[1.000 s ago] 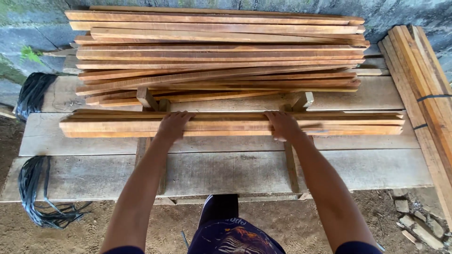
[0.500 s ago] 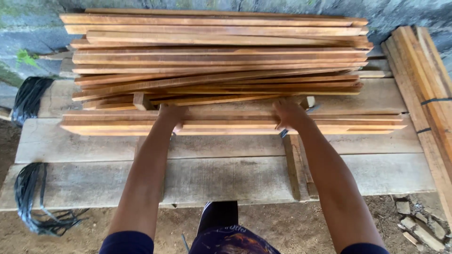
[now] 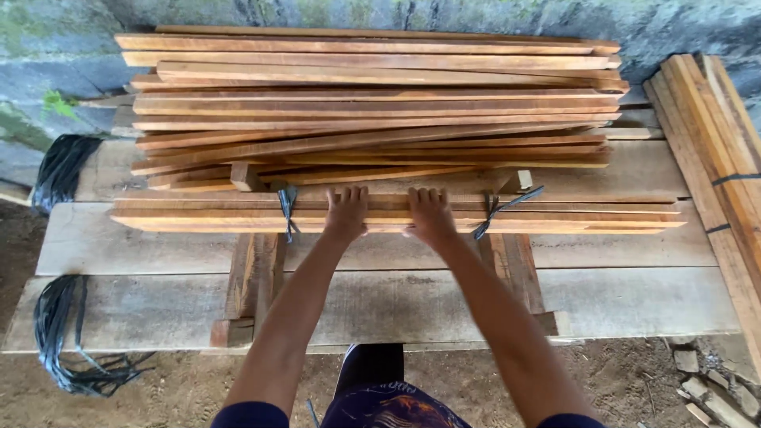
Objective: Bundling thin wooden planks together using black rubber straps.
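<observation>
Resting side by side, the left hand (image 3: 346, 212) and right hand (image 3: 430, 214) lie flat, fingers spread, gripping nothing, on a bundle of long reddish-brown wooden slats (image 3: 555, 215) tied with black straps (image 3: 287, 208), lying across the pale plank bench (image 3: 634, 301).

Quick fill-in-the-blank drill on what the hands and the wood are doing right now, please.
1. Both hands, left and right, rest on the tied ____ of slats.
2. That bundle is bound by ____ black straps.
3. The loose pile lies ____ the bundle, toward the wall.

Missing words: bundle; two; behind
</observation>
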